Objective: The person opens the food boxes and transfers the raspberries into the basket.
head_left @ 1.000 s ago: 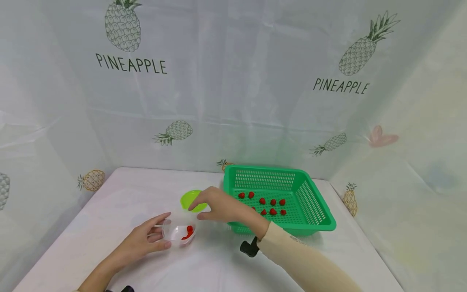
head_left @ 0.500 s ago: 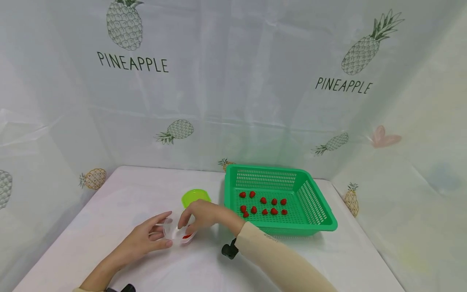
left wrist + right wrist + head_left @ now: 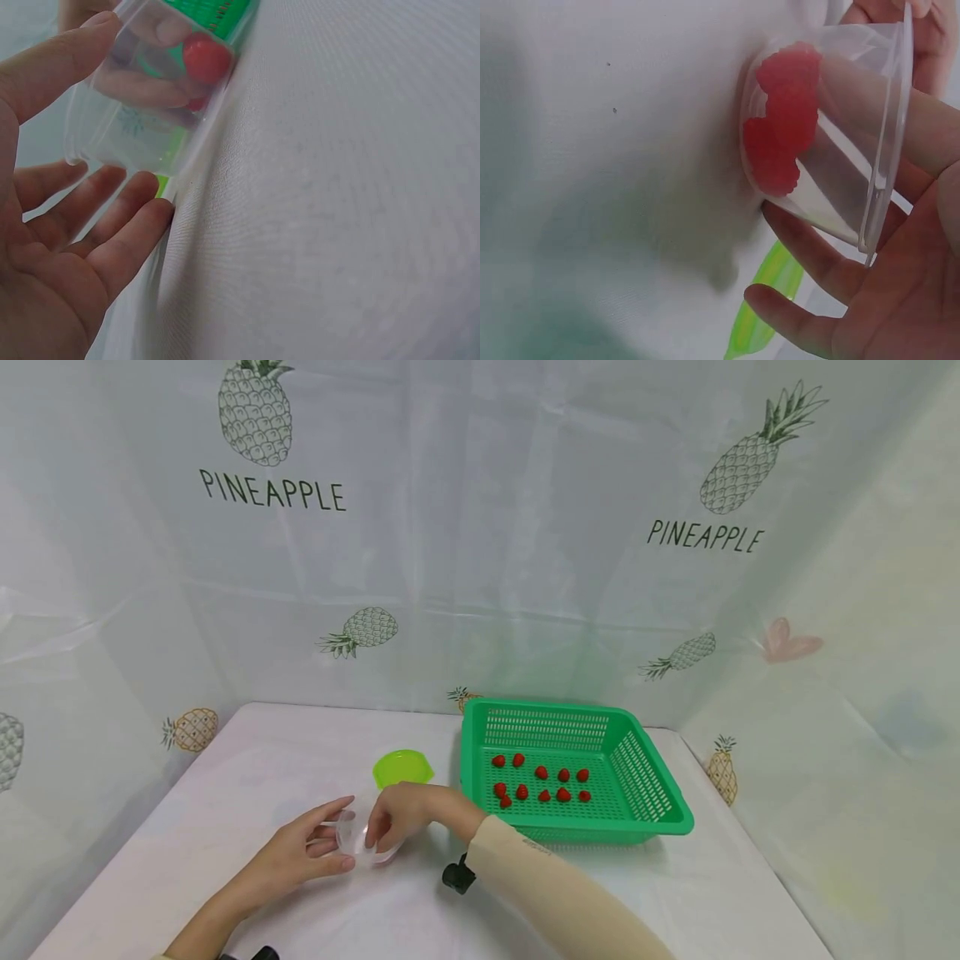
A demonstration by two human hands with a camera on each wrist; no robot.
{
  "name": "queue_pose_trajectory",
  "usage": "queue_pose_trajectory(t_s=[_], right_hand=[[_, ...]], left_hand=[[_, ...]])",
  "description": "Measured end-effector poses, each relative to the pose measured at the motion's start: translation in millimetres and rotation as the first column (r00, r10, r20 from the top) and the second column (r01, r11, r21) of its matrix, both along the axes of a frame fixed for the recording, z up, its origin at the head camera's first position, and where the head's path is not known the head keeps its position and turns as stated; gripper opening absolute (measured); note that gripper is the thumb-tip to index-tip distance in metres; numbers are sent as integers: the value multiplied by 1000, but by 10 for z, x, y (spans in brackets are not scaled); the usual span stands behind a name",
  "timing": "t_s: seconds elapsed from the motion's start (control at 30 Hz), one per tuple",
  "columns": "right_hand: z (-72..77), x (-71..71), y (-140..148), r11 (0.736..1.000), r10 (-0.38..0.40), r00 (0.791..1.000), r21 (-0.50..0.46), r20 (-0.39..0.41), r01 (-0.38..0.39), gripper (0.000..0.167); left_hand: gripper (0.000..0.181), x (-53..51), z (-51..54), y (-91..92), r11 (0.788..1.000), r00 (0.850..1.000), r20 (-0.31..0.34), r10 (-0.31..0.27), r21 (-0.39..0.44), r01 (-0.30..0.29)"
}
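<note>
A clear plastic tub (image 3: 349,833) stands on the table, several red raspberries (image 3: 784,120) lying at its bottom. My left hand (image 3: 288,856) rests beside it, fingers loosely spread around the tub's near-left side; in the left wrist view its thumb lies at the rim. From the right, my right hand (image 3: 405,814) reaches into the tub with bent fingers. The right wrist view puts a digit inside, close to the raspberries, while other fingers of this hand (image 3: 907,262) stay outside the wall. Whether it pinches a raspberry is hidden.
Right of the tub is a green perforated basket (image 3: 663,793) with several raspberries (image 3: 563,794) in two rough rows. Behind the tub, a lime-green lid-like dish (image 3: 401,767) lies on the white tabletop (image 3: 300,743). A printed pineapple curtain (image 3: 495,552) encloses the table.
My right hand has moved left and down, from beside the lime-green dish into the tub, its fingers bending more. My left hand and the tub have stayed in place.
</note>
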State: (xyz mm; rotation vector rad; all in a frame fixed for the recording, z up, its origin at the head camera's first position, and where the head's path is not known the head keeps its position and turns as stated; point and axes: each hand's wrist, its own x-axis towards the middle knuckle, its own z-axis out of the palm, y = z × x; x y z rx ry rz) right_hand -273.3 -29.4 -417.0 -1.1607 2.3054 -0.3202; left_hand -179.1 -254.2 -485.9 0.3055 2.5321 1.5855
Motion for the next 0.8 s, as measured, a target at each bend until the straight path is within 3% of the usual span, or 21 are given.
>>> queue_pose_trajectory(t_s=[0.23, 0.43, 0.63, 0.8], right_hand=[[-3, 48, -50, 999, 8, 998, 36, -67, -6, 6], [-26, 57, -35, 1000, 23, 995, 11, -102, -22, 7], [-10, 97, 18, 995, -68, 982, -86, -175, 53, 7], [138, 123, 139, 976, -106, 966, -210, -237, 56, 9]], left_hand=[[90, -4, -1, 4, 1000, 1000, 0, -2, 8, 2], [91, -3, 3, 12, 1000, 1000, 8, 1, 11, -2], [90, 1, 5, 0, 1000, 1000, 2, -7, 19, 7], [88, -10, -10, -6, 1000, 1000, -4, -5, 9, 5]])
